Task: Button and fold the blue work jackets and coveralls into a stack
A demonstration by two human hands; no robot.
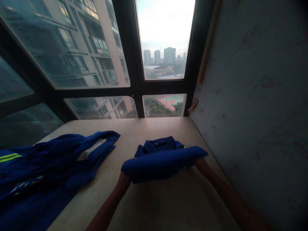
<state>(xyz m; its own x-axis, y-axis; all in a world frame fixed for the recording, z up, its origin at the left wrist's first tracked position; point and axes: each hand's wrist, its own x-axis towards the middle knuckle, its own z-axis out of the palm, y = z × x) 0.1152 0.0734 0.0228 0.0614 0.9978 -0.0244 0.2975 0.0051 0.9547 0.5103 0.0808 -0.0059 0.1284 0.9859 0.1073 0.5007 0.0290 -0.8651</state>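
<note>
A blue collared shirt point(163, 162) lies in front of me, its collar towards the window and its near part raised in a thick fold. My left hand point(126, 179) grips the left end of this fold, and my right hand point(200, 163) has hold of the right end. Fabric covers most of the fingers on both sides. A bit of yellow-green trim and some white print show on the shirt. To the left, a second blue garment point(60, 160) with yellow-green stripes is spread loosely, apart from both hands.
The pale ledge point(134, 128) under the garments runs up to a dark-framed window point(139, 88). A patterned wall point(252, 96) closes off the right side, close to my right arm. Buildings point(169, 55) stand outside the glass.
</note>
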